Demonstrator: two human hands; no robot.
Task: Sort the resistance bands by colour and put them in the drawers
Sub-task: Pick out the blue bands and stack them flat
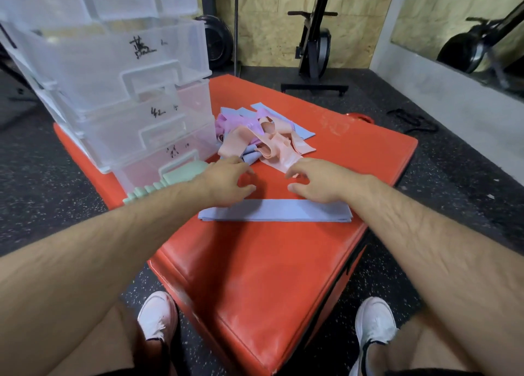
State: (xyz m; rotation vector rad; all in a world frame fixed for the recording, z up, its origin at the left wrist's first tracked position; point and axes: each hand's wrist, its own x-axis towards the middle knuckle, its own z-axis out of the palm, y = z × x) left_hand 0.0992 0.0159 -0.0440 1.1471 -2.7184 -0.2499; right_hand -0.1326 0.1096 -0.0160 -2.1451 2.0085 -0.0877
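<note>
A tangled pile of resistance bands [263, 133] in pink, peach and light blue lies on the red padded box [255, 262]. A folded stack of light blue bands [275, 214] lies flat nearer to me. My left hand [226, 180] and my right hand [320, 180] hover between the stack and the pile, fingers spread, each empty. Fingertips of both hands are at the pile's near edge. A clear plastic drawer unit [127, 92] stands on the box's left side, drawers pulled out. Mint green bands [170, 177] sit in the lowest drawer.
Black speckled rubber floor surrounds the box. An exercise machine [314, 44] stands against the plywood wall behind. A mirror [467, 30] is at the right. A dark strap [414, 120] lies on the floor to the right. My white shoes [158, 316] are below.
</note>
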